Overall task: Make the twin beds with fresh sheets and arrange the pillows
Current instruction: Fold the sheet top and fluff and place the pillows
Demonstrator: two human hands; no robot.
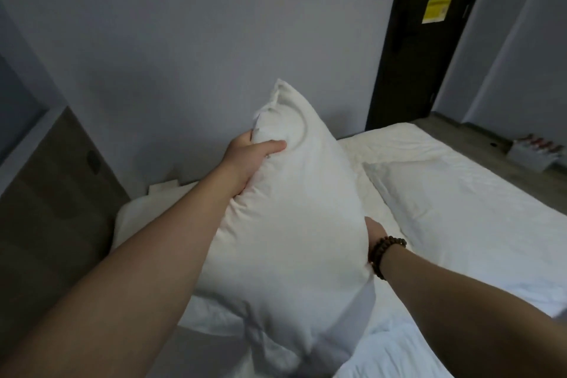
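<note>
The bed (408,353) already wears a white sheet, so pillows seem what is left. The pillow (291,224) stands on end over it, the left hand (254,156) pinching its upper edge. The right hand (376,233) sits behind its right side, fingers hidden, grip unclear. A second pillow (445,193) lies flat beyond — open sheet between them.

White pillow (291,224), white sheets (460,209), dark brown door (429,40).
</note>
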